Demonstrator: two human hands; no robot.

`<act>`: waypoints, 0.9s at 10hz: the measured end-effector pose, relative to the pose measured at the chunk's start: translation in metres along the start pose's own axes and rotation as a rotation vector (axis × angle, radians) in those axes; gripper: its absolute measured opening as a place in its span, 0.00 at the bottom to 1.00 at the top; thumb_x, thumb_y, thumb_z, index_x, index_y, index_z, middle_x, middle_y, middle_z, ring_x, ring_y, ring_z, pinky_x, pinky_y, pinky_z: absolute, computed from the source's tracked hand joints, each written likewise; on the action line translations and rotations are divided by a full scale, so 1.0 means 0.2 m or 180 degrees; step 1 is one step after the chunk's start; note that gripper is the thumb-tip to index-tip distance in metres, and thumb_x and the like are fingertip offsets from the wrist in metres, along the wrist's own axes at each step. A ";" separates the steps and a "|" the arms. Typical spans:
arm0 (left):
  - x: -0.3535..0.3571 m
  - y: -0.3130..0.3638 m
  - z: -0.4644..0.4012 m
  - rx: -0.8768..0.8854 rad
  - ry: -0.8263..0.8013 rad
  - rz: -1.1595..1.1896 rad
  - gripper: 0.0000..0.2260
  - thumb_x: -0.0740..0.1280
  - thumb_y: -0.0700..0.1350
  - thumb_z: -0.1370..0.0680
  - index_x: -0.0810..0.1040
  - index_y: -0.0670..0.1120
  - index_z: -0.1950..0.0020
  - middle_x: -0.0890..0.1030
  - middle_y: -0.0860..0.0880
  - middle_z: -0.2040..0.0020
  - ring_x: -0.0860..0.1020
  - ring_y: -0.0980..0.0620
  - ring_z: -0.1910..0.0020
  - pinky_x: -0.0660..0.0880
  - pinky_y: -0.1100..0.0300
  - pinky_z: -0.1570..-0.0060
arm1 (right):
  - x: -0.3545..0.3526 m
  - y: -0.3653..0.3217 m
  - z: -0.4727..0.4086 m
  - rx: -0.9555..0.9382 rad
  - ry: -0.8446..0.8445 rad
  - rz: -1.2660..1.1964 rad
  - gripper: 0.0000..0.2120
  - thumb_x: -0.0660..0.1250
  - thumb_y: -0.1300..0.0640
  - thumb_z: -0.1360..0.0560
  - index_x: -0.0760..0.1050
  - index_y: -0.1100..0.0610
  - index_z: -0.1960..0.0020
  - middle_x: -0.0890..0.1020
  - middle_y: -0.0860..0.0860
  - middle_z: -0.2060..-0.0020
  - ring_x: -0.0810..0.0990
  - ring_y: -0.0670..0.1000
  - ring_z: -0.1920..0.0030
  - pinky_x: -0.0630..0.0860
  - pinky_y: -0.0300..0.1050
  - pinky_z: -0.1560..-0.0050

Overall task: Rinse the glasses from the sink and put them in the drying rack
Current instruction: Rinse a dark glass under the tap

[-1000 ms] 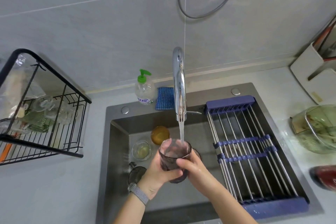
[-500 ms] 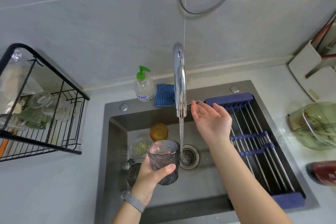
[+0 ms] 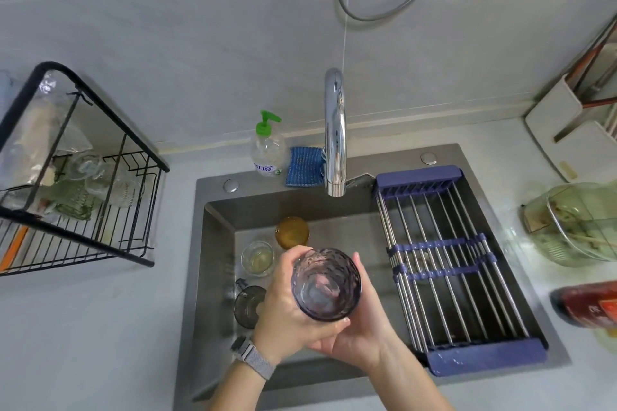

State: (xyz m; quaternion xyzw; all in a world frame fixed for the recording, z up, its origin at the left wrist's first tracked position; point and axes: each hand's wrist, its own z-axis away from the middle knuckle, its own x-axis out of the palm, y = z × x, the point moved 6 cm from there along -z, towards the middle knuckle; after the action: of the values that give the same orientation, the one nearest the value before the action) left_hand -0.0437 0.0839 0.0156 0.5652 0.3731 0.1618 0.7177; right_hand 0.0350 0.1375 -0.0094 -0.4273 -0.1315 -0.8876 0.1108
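Since half a second ago the right hand (image 3: 359, 327) has come back from the tap lever to the purple glass (image 3: 325, 284), and water no longer runs from the faucet (image 3: 335, 133). Both hands now hold the glass above the sink (image 3: 213, 243), in front of the spout and lifted clear of the basin floor. The left hand (image 3: 287, 304) wraps its fingers round the glass's left side with the thumb curled under near the base; the right hand cups it from the right and below, fingers curved along the wall. The glass's mouth tips toward the camera, so its inside shows — a little water seems to lie in it, though I cannot be sure.

Just left of the hands, on the sink floor, stand a clear glass (image 3: 257, 259), an amber glass (image 3: 292, 232) behind it and a dark smoky glass (image 3: 248, 305) nearer the front. A blue roll-up rack (image 3: 447, 264) spans the sink's right half. Behind the basin rim stand a soap bottle (image 3: 267, 150) and a blue sponge cloth (image 3: 303, 166), side by side.

Well to the left on the counter is the black wire drying rack (image 3: 76, 197), with clear and green glassware already in it. At the far right sits a green glass bowl (image 3: 577, 223).
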 end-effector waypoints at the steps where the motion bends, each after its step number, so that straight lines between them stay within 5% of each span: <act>1: 0.03 0.04 0.06 0.0180 0.0022 -0.0273 0.45 0.83 0.55 0.46 0.62 0.66 0.35 0.76 0.53 0.39 0.76 0.53 0.38 0.73 0.58 0.36 | 0.03 0.01 0.05 -0.0200 -0.0060 -0.0241 0.46 0.68 0.27 0.34 0.76 0.66 0.36 0.76 0.64 0.35 0.75 0.64 0.35 0.68 0.60 0.32; 2: 0.03 0.06 0.13 0.0146 -0.0075 -0.0316 0.45 0.83 0.56 0.46 0.63 0.65 0.34 0.76 0.55 0.39 0.76 0.54 0.38 0.73 0.56 0.37 | 0.02 0.08 0.06 -0.0159 0.0011 -0.0343 0.36 0.73 0.37 0.32 0.77 0.68 0.40 0.79 0.65 0.42 0.79 0.65 0.43 0.77 0.61 0.42; 3: 0.01 0.06 0.18 -0.0020 -0.0537 -0.0427 0.47 0.82 0.58 0.44 0.62 0.62 0.30 0.71 0.62 0.33 0.71 0.61 0.33 0.70 0.63 0.33 | -0.05 0.08 0.07 -0.0552 0.0448 -0.0445 0.18 0.67 0.49 0.25 0.78 0.64 0.46 0.82 0.63 0.50 0.81 0.63 0.51 0.82 0.58 0.53; 4: -0.08 0.04 0.21 -0.0139 -0.0727 -0.0595 0.42 0.79 0.62 0.39 0.64 0.61 0.29 0.66 0.67 0.31 0.72 0.67 0.37 0.66 0.77 0.40 | -0.16 0.05 0.08 -0.1028 0.0997 -0.0853 0.18 0.67 0.49 0.26 0.78 0.62 0.45 0.83 0.64 0.52 0.81 0.64 0.53 0.81 0.61 0.59; 5: -0.21 0.00 0.23 -0.0389 -0.0227 -0.0339 0.19 0.75 0.47 0.28 0.75 0.59 0.40 0.79 0.59 0.40 0.80 0.62 0.50 0.75 0.67 0.46 | -0.23 0.07 0.08 -0.1243 0.1209 -0.0961 0.19 0.69 0.49 0.29 0.78 0.59 0.42 0.82 0.63 0.50 0.81 0.63 0.51 0.82 0.59 0.60; 6: -0.31 -0.08 0.27 -0.0629 0.0228 0.0015 0.14 0.69 0.35 0.24 0.79 0.54 0.47 0.84 0.56 0.52 0.81 0.57 0.56 0.77 0.64 0.51 | -0.25 0.05 0.12 -0.1556 0.1236 -0.1192 0.21 0.68 0.49 0.26 0.77 0.56 0.36 0.80 0.63 0.46 0.80 0.66 0.50 0.81 0.60 0.60; 8: -0.39 -0.16 0.37 -0.0768 0.0376 0.0318 0.13 0.65 0.32 0.22 0.80 0.50 0.48 0.84 0.57 0.55 0.83 0.53 0.57 0.79 0.61 0.53 | -0.18 -0.14 0.24 -0.2601 0.1687 0.0297 0.11 0.72 0.54 0.26 0.79 0.57 0.46 0.82 0.59 0.47 0.81 0.59 0.48 0.77 0.60 0.41; 9: -0.41 -0.19 0.43 -0.0730 0.0397 0.0325 0.14 0.64 0.31 0.22 0.80 0.50 0.49 0.84 0.55 0.55 0.83 0.53 0.58 0.79 0.59 0.52 | -0.13 -0.20 0.31 -0.3375 0.2351 0.1037 0.14 0.78 0.54 0.34 0.83 0.49 0.49 0.84 0.58 0.47 0.84 0.57 0.52 0.80 0.55 0.45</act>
State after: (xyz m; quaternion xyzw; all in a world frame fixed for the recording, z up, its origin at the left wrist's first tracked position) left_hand -0.0441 -0.0406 0.0160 0.4865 0.3667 0.2746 0.7439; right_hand 0.0849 0.1970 0.0014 -0.1062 0.4357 -0.8920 0.0562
